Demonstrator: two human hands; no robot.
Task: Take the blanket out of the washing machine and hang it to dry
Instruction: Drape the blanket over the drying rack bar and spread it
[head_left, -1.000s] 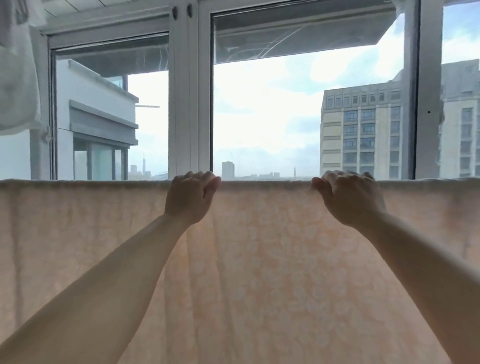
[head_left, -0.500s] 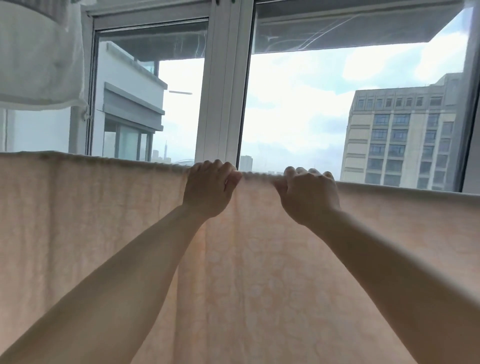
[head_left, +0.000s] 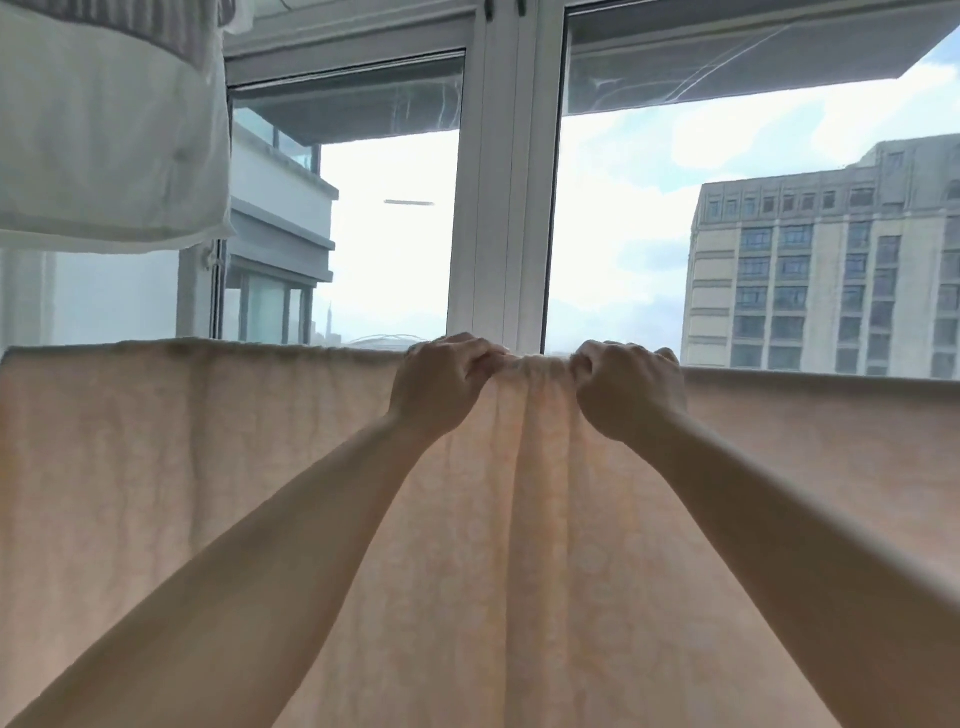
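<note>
A pale peach blanket (head_left: 182, 467) with a faint floral pattern hangs in front of me, draped over a horizontal line or rail that its top fold hides. It spans the full width of the view. My left hand (head_left: 441, 387) and my right hand (head_left: 626, 389) both grip the top fold near the middle, only a short gap apart. The cloth between them is bunched into vertical folds that run down from the top edge. Both forearms reach up from the bottom of the view.
A white window frame (head_left: 501, 182) stands just behind the blanket, with glass panes either side. Another white and grey fabric item (head_left: 109, 124) hangs at the upper left. Buildings (head_left: 821, 270) and sky lie outside.
My hands have slid together along the top fold, from wide apart to nearly touching, gathering the cloth between them into folds. The view has shifted left.
</note>
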